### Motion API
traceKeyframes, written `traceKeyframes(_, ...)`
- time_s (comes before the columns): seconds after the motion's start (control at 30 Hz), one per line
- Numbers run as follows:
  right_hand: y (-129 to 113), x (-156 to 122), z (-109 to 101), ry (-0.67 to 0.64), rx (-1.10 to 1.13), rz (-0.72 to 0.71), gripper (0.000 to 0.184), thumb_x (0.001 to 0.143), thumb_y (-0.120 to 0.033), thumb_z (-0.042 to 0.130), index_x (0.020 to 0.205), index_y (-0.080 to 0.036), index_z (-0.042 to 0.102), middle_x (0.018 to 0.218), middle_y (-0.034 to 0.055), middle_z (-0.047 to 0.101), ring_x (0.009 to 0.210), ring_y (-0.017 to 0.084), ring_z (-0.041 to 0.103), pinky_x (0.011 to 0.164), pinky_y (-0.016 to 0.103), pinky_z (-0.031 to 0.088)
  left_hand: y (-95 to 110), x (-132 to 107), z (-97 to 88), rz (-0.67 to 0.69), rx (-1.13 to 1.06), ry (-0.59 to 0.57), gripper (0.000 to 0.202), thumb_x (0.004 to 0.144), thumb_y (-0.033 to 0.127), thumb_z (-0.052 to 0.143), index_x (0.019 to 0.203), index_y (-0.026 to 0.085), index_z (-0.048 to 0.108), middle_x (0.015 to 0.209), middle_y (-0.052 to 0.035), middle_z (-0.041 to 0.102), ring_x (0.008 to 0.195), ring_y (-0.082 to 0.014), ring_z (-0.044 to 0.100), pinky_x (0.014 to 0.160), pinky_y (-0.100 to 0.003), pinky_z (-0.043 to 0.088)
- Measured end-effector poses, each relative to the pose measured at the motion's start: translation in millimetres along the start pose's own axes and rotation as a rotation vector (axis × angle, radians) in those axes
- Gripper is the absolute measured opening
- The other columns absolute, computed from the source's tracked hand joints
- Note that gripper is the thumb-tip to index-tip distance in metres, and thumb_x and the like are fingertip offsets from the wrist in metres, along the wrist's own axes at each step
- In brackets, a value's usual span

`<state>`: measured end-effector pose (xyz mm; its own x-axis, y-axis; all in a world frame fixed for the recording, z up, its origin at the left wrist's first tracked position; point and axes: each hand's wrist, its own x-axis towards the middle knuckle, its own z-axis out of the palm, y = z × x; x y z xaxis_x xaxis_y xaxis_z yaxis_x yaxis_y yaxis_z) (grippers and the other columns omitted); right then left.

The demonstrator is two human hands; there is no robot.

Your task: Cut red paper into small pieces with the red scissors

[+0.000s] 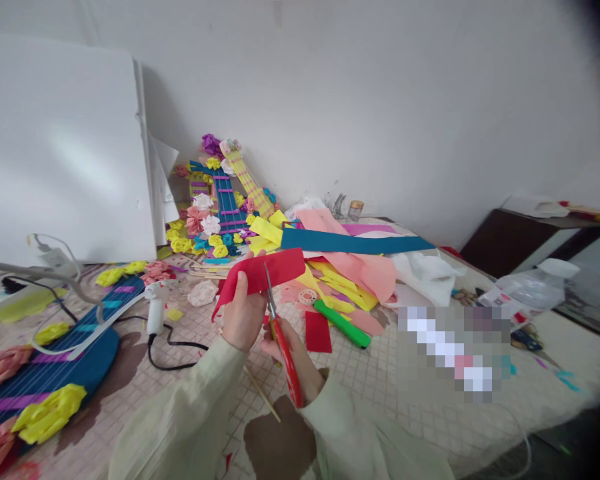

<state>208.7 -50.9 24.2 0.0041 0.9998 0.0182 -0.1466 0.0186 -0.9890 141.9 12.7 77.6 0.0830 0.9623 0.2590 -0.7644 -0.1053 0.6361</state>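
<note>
My left hand [246, 310] pinches a long strip of red crepe paper [283, 267], thumb on top, with one end drooping to the left. My right hand [300, 357] grips red-handled scissors [286, 360]. Their blades point upward and lie at the strip's lower edge, near its middle; whether they cut into it I cannot tell. A small red paper piece [319, 332] rests on the table just right of the scissors, beside a green-handled cutter [341, 323]. Below my hands a thin wooden stick [263, 393] lies on the tablecloth.
A white glue gun [155, 307] with a black cord stands at left, near a blue guitar-shaped craft [95, 347] with paper flowers. More decorated guitar shapes [225, 200] lean on the wall. Coloured paper strips [355, 241] pile up behind my hands. A plastic bottle [530, 290] lies at right.
</note>
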Motion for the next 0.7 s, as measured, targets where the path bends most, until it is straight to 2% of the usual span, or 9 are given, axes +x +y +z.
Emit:
traceKeyframes(0.2,2,1,-2,0.011,-0.063,-0.051,0.019,0.069,-0.025,0.057,0.077,-0.021,0.04,0.072,-0.0022,0.041,0.067,0.013,0.041,0.063,0.026,0.038,-2,1,-2.8,-0.007,0.025,-0.007,0.041,0.091,0.04,0.039,0.13,0.029,0.046,0.135,-0.004,0.051,0.123,-0.0197,0.047,0.106,-0.037,0.033)
traceKeyframes(0.4,8,3,-2,0.003,-0.065,-0.041,0.019,0.07,-0.027,0.057,0.075,-0.021,0.039,0.071,-0.0032,0.039,0.063,0.012,0.04,0.062,0.026,0.038,-3,1,-2.7,-0.012,0.011,-0.035,0.042,0.091,0.041,0.04,0.13,0.03,0.046,0.134,-0.0042,0.051,0.124,-0.0195,0.046,0.107,-0.037,0.032)
traceKeyframes(0.53,12,3,-3,0.032,-0.075,-0.091,0.018,0.074,-0.03,0.055,0.077,-0.021,0.04,0.072,-0.0023,0.041,0.067,0.013,0.041,0.062,0.026,0.039,-2,0,-2.7,-0.022,0.017,-0.053,0.041,0.09,0.042,0.04,0.129,0.03,0.047,0.135,-0.0039,0.05,0.125,-0.0199,0.045,0.107,-0.038,0.032)
traceKeyframes(0.7,11,4,-3,0.031,-0.106,-0.092,0.014,0.074,-0.025,0.054,0.079,-0.021,0.042,0.07,-0.0023,0.04,0.066,0.013,0.04,0.062,0.027,0.038,-2,1,-1.3,-0.014,0.003,-0.045,0.04,0.09,0.041,0.041,0.127,0.029,0.05,0.134,-0.0048,0.052,0.125,-0.0199,0.045,0.107,-0.037,0.032)
